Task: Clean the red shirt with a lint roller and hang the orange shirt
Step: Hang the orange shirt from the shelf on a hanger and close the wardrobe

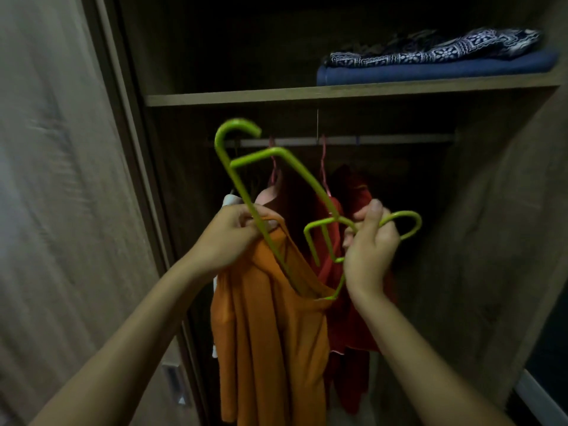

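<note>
Wardrobe interior [491, 210] fills the frame, red shirt [347, 318] hanging at centre. Left hand [236, 238] grips the orange shirt's [270, 348] collar and a green hanger [242, 192]; right hand [372, 244] clenches that hanger's end.

- Open wooden wardrobe [507, 241] carried everything; brown woodgrain walls, dark inside.
- Wooden shelf [276, 98] ran across the upper part, front edge lit.
- On the shelf's right end lay a folded blue cloth [430, 72], directly on the board.
- A dark patterned fabric [445, 49] with white print lay folded on top of the blue cloth, touching it.
- Left part of the shelf was too dark to read.
- Metal hanging rail [384, 139] ran just below the shelf, wall to wall.
- Red garment [347, 318] hung from the rail on a pink hanger [322, 162].
- A second pink hanger [273, 170] hung further left; its garment was unclear.
</note>
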{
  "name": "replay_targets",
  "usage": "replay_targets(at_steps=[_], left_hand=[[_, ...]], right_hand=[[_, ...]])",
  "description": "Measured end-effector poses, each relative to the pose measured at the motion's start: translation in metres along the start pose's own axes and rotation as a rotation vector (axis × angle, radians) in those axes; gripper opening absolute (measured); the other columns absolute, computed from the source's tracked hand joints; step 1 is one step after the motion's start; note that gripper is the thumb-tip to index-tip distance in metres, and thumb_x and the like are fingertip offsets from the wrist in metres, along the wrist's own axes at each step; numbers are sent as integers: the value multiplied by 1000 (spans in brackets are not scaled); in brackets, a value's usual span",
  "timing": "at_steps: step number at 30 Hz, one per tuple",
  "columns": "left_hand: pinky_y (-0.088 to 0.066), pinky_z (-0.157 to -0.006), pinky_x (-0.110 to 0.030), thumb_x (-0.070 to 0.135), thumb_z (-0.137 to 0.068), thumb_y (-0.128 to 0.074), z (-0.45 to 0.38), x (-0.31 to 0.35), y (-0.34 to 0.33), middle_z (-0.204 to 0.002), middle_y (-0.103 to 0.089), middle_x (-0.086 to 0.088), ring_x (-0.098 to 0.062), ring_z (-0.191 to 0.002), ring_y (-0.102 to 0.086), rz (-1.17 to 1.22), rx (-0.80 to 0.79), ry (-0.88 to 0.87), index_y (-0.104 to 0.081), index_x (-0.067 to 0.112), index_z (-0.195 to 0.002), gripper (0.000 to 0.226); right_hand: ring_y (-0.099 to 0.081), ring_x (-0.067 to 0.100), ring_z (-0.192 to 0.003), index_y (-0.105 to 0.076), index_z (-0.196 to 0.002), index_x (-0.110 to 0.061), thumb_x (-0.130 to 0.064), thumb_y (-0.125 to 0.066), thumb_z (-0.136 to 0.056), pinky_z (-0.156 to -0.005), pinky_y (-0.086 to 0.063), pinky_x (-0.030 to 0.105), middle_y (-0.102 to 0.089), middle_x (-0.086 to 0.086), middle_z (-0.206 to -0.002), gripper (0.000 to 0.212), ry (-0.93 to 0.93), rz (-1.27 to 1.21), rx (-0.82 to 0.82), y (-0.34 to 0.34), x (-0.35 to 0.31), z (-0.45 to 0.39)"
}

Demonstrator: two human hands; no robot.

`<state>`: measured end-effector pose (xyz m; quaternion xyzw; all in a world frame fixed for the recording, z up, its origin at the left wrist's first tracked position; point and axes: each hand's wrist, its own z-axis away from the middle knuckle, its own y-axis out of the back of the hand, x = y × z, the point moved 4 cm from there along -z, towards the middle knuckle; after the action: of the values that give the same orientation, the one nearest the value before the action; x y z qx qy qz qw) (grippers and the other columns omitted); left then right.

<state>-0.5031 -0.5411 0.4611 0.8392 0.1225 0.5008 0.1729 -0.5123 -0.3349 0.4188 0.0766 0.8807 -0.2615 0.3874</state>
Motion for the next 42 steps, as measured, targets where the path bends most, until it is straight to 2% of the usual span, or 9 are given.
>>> replay_targets(at_steps=[8, 12, 20, 23, 25, 30, 35, 40, 42], left_hand=[[-56, -71, -28, 26, -91, -60, 12, -9, 51, -91, -75, -6, -17, -81, -70, 180, 218, 153, -75, 23, -95, 16], [-55, -74, -27, 32, -93, -56, 23, -7, 66, -92, -71, 4, -9, -85, -68, -205, 272, 60, -70, 25, -104, 19], [-47, -70, -13, 31, -94, -52, 38, 2, 59, -94, -66, 20, 10, -87, -61, -457, 266, -113, -66, 34, -104, 18], [-44, -68, -5, 30, -94, -52, 31, 15, 31, -90, -61, 27, 17, -89, -56, -498, 210, -184, -62, 39, -100, 15], [-46, -68, -8, 33, -95, -51, 23, 22, 14, -88, -64, 22, 11, -85, -59, -587, 153, -226, -65, 35, -101, 16], [-46, -73, -12, 57, -89, -38, 21, 19, 18, -98, -63, 19, 7, -88, -60, -565, 29, -103, -62, 33, -110, 40], [-52, -93, -29, 49, -90, -49, 38, -16, 8, -109, -66, 17, 0, -100, -63, -502, -454, 93, -63, 35, -109, 28], [-54, -80, -25, 41, -95, -43, 45, -8, 2, -96, -68, 12, -8, -92, -66, -301, -330, -9, -64, 27, -98, 25], [-52, -74, -19, 43, -95, -40, 42, -9, -1, -93, -66, 16, -3, -89, -64, -385, -297, -21, -60, 32, -96, 23]], right_hand=[[-51, 22, -42, -55, -77, -16, -29, -38, -103, -39, -42, 31, -49, 10, -50, 34, 111, 309, -203, 19, 42, 0], [-49, 26, -41, -57, -78, -13, -37, -37, -99, -37, -40, 43, -49, 10, -48, 38, 216, 431, -362, 21, 41, -6], [-52, 9, -39, -64, -87, -12, -39, -37, -102, -35, -32, 20, -50, -8, -51, 41, 360, 647, -415, 21, 22, -31], [-70, 29, -69, -67, -101, -14, -64, -18, -93, -59, -52, 37, -71, 12, -74, 71, 397, 896, -732, -4, 16, 5], [-68, 40, -79, -60, -100, -18, -60, -25, -95, -64, -52, 45, -72, 16, -81, 55, 421, 973, -933, -21, 11, 27], [-61, 24, -58, -65, -90, -22, -28, -45, -101, -53, -42, 34, -53, -14, -59, 24, 372, 725, -597, -14, -21, -26], [-48, 10, -40, -57, -80, -23, -31, -46, -101, -41, -32, 30, -50, -8, -50, 25, 367, 846, -571, 3, -22, -44], [-54, 2, -47, -56, -86, -23, -27, -45, -102, -42, -40, 19, -49, -18, -60, 20, 471, 838, -486, 5, -49, -52], [-60, 7, -54, -61, -86, -18, -31, -44, -102, -48, -45, 26, -60, -10, -65, 27, 412, 882, -565, -4, -41, -55]])
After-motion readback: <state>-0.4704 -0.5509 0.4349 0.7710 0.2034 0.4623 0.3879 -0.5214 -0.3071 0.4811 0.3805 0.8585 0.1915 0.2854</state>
